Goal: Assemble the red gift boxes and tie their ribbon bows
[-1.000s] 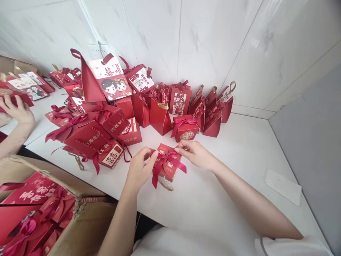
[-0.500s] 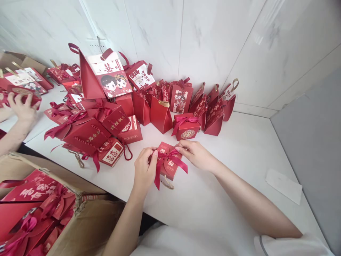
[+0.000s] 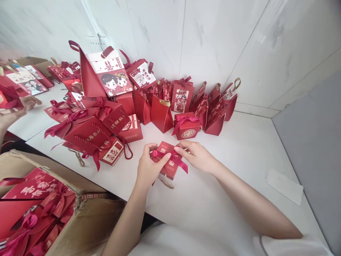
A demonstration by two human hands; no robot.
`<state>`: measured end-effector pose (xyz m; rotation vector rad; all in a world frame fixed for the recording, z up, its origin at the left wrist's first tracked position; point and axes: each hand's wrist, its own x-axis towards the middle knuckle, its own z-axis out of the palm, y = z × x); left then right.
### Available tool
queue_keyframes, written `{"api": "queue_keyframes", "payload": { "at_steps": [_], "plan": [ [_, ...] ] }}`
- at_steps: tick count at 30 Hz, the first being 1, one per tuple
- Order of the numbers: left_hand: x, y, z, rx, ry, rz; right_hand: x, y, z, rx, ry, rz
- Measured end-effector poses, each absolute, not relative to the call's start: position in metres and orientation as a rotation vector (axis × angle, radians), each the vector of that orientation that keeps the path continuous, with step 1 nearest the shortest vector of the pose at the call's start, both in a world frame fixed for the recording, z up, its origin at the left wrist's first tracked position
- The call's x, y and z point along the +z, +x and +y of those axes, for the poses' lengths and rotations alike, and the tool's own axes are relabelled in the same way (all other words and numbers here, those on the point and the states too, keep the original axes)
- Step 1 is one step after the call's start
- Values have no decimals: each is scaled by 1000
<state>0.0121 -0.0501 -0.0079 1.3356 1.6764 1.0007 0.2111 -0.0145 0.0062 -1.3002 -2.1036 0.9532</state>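
Observation:
A small red gift box (image 3: 168, 171) with pale printed characters and a twisted gold cord handle (image 3: 167, 182) lies on the white table in front of me. A magenta ribbon (image 3: 182, 165) is tied in a bow across its top. My left hand (image 3: 151, 164) is at the box's left side, its thumb pressing on the middle of the bow and its other fingers curled by a ribbon loop. From the right, my right hand (image 3: 195, 155) pinches the ribbon near the knot with thumb and forefinger. Part of the bow is hidden under the fingers.
Several red gift boxes and bags (image 3: 87, 129) are piled on the left; more upright bags (image 3: 162, 115) stand along the wall. An open carton (image 3: 93, 217) of red boxes is at lower left. A white paper (image 3: 284, 186) lies right. Another person's hand (image 3: 29, 103) is far left.
My left thumb has moved right, onto the middle of the bow, and the left ribbon tail is now mostly covered. The other person's hands have shifted, with a red box now turned.

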Motion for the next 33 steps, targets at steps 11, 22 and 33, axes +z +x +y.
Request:
{"api": "queue_keyframes", "payload": {
  "at_steps": [11, 22, 33],
  "plan": [
    [-4, 8, -46, 921, 1331, 1528, 4, 208, -9, 1035, -1232, -2057],
    [-2, 5, -45, 996, 1338, 1484, 2, 213, -9, 1184, -1256, -1884],
    [-6, 16, -52, 1039, 1302, 1591, -3, 212, -5, 1193, -1225, -1853]
  ]
}}
